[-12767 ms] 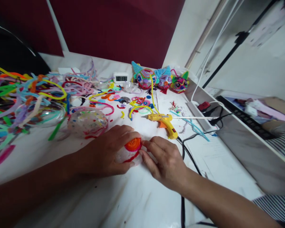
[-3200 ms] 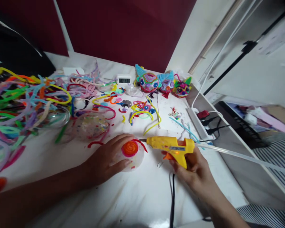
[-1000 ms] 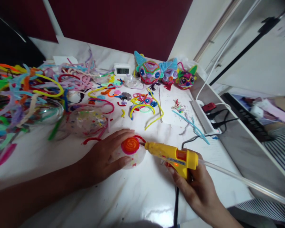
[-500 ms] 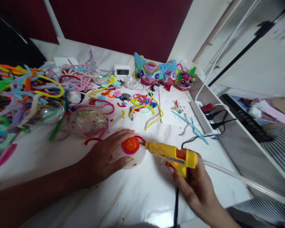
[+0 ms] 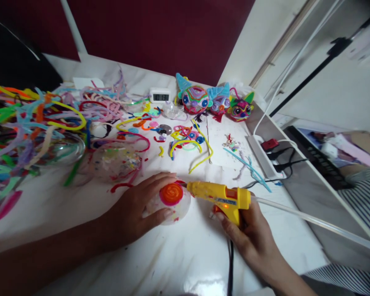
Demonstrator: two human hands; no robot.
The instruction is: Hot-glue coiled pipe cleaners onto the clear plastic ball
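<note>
My left hand (image 5: 144, 201) grips a clear, rounded plastic shell (image 5: 181, 205) from its left side, thumb at the front and fingers over the back. An orange coiled pipe-cleaner disc (image 5: 172, 193) with a pink-red rim sits on top of the shell. My right hand (image 5: 249, 238) is wrapped around a yellow hot glue gun (image 5: 218, 195), its finger by the red trigger. The nozzle points left and reaches the back right edge of the disc, where a red strand lies. A long clear glue stick (image 5: 296, 211) sticks out of the gun's rear.
Tangled pipe cleaners (image 5: 33, 119) fill the left side. A second clear shell (image 5: 117, 160) stands behind my left hand. Decorated animal heads (image 5: 195, 100), a small digital clock (image 5: 160, 95) and loose coloured pieces (image 5: 188, 137) lie behind. A power strip (image 5: 262, 156) runs along the right.
The glue gun has shifted slightly left and levelled out, its nozzle moving along the back of the disc. My left hand keeps its hold on the shell. The view has tilted slightly.
</note>
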